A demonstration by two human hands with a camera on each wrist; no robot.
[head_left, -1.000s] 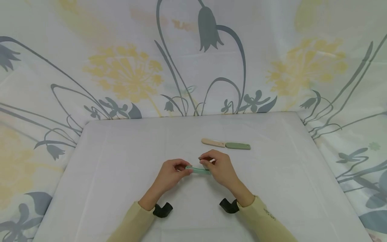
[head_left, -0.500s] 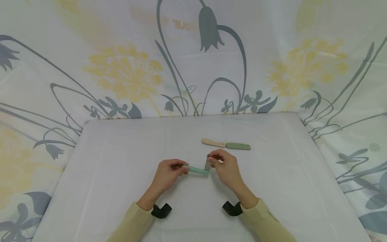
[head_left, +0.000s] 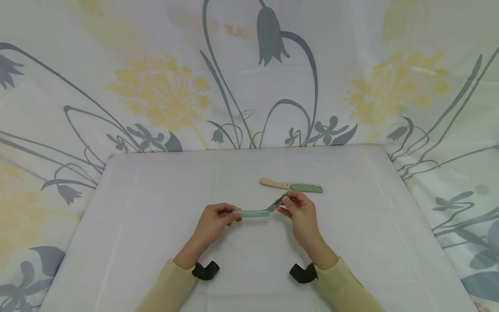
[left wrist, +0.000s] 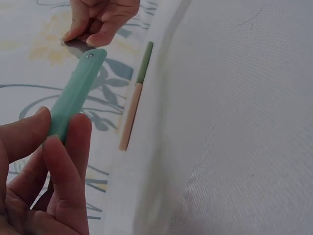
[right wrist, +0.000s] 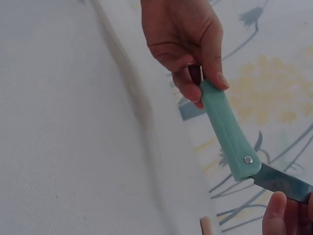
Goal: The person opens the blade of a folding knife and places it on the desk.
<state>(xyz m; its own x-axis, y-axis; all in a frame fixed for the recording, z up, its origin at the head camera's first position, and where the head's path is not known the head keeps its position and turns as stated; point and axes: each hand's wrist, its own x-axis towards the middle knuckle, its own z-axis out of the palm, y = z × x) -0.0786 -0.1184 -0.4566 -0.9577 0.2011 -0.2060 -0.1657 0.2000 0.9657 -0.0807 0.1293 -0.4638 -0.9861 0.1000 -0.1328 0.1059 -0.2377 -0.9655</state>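
Above the table, both hands are on a folding knife (head_left: pixel 252 214) with a mint green handle. My left hand (head_left: pixel 213 223) pinches the rear end of the handle between thumb and fingers. At the pivot rivet, the metal blade (right wrist: pixel 283 182) stands swung out, angled away from the handle. My right hand (head_left: pixel 305 219) pinches the blade toward its tip, which the fingers hide. In the left wrist view the handle (left wrist: pixel 76 95) points up toward the right hand (left wrist: pixel 102 22). The right wrist view shows the left hand (right wrist: pixel 183 36) on the handle's far end.
A slim beige-and-green knife-shaped thing (head_left: pixel 306 188) lies on the white-covered table (head_left: pixel 156 186), just beyond the right hand. Flower-patterned cloth (head_left: pixel 249 86) hangs behind and at both sides. Black curved pieces (head_left: pixel 206 271) sit at the wrists.
The blade has swung out of the handle, first to upright and now out to the right. The right hand has moved right with it; the left hand shifts slightly left, still gripping the handle.
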